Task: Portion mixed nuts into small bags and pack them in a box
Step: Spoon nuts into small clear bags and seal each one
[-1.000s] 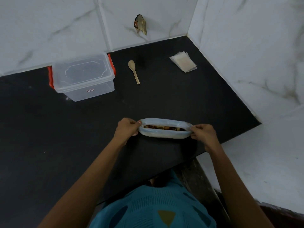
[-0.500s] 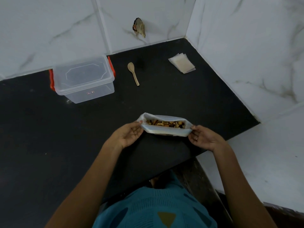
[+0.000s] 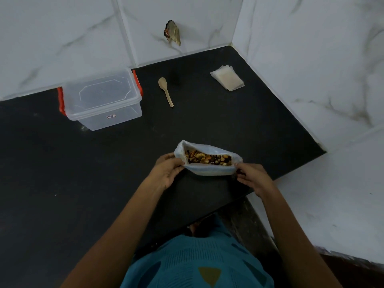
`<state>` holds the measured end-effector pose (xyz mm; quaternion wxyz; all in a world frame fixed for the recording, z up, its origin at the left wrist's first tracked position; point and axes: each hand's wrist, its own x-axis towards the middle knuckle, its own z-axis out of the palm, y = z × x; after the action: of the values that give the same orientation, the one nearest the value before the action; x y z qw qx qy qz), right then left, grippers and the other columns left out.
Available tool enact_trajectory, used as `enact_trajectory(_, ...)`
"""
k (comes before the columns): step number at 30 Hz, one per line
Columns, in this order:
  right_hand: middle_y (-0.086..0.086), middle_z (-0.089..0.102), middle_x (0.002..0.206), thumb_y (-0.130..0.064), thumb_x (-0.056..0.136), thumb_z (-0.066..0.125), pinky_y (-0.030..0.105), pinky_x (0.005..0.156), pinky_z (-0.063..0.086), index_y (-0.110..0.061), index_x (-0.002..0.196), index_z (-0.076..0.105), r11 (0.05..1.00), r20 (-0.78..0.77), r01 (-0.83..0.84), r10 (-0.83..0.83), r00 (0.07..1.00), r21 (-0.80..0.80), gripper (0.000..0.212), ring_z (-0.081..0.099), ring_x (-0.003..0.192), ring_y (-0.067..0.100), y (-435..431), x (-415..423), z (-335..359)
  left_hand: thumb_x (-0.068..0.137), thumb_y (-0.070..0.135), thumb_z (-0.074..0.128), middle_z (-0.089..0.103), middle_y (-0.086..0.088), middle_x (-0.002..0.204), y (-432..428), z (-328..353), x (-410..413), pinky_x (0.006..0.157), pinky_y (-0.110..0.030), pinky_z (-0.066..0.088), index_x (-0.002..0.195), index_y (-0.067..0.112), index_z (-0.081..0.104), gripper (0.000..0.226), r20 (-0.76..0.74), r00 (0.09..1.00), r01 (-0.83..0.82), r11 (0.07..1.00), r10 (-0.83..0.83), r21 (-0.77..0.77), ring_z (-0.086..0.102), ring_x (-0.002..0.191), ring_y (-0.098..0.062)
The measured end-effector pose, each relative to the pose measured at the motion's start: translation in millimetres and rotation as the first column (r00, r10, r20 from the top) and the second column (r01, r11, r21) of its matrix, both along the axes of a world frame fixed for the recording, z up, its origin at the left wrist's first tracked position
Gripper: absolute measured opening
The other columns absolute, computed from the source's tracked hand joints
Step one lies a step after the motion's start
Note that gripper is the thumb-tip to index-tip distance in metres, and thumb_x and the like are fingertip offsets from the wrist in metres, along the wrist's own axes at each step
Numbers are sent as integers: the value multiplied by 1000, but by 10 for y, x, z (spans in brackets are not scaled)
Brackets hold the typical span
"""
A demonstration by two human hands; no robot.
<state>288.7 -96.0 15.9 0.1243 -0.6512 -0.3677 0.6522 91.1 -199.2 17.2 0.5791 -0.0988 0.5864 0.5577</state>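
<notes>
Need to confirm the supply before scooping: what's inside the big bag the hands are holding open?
Mixed nuts show through the open bag mouth. How deep they go is hidden by its white walls.

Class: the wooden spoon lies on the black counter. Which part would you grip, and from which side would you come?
Grip the spoon by its thin handle, the end nearer the person, coming from above. It lies flat with the bowl toward the wall, and the counter around it is bare, so fingers can probably pinch the handle's sides freely.
</notes>
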Motion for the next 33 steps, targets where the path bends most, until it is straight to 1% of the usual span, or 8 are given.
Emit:
enact_trajectory(9,18,60,92,4,88,49,30,59,58,3,101,55,953,-287,122,-204,936,-279,15,60,84,24,24,17,0,89,3,55,58,-15,94,-77,7,17,84,-36,49,116,1,53,27,93,995,44,993,-33,-113,60,93,-23)
enact_trajectory(14,12,63,85,1,90,46,51,97,36,-3,88,56,918,-356,102,-248,901,-382,11,58,87,21,41,24,-28,91,-1,48,60,-17,96,-112,-68,-28,89,-41,46,124,1,52,33,234,969,-63,996,76,-61,56,114,-27)
enact_trajectory(17,15,59,90,0,92,42,51,101,32,-1,91,55,873,-385,171,-367,847,-456,13,57,88,25,25,-5,-53,95,1,41,59,-17,98,-115,-100,36,100,-45,36,127,1,48,33,323,939,-133,991,118,25,47,126,-28)
enact_trajectory(20,17,57,93,-2,94,40,46,98,36,2,95,54,851,-415,207,-431,801,-483,15,56,89,27,-6,-22,-52,96,2,39,55,-19,122,-105,-89,106,105,-42,33,131,-1,44,36,359,915,-221,973,185,63,44,128,-29)
enact_trajectory(23,17,57,97,-1,92,42,42,90,43,3,104,54,854,-426,248,-455,782,-457,17,56,91,26,-47,-53,-22,94,5,45,59,-16,114,-116,-82,147,98,-42,41,129,1,47,34,332,919,-253,964,215,77,49,123,-28)
enact_trajectory(28,14,54,97,3,88,48,33,76,54,-1,99,54,876,-428,288,-448,785,-387,13,55,91,22,-117,-146,6,87,12,60,54,-8,108,-100,1,250,97,-45,44,112,17,48,29,184,981,-70,997,65,21,52,110,-26)
enact_trajectory(31,15,54,96,5,88,48,36,84,50,0,101,55,882,-421,302,-444,791,-362,16,55,90,21,-123,-176,20,86,-3,56,54,-15,119,-26,-4,312,95,-40,47,123,9,43,41,104,984,-145,989,144,5,53,116,-29)
enact_trajectory(33,15,55,97,6,88,47,30,73,55,1,99,55,878,-428,309,-453,782,-366,15,56,90,21,-120,-177,8,86,-8,53,54,-20,121,5,22,334,93,-38,47,121,1,46,36,114,979,-168,986,167,2,53,118,-30)
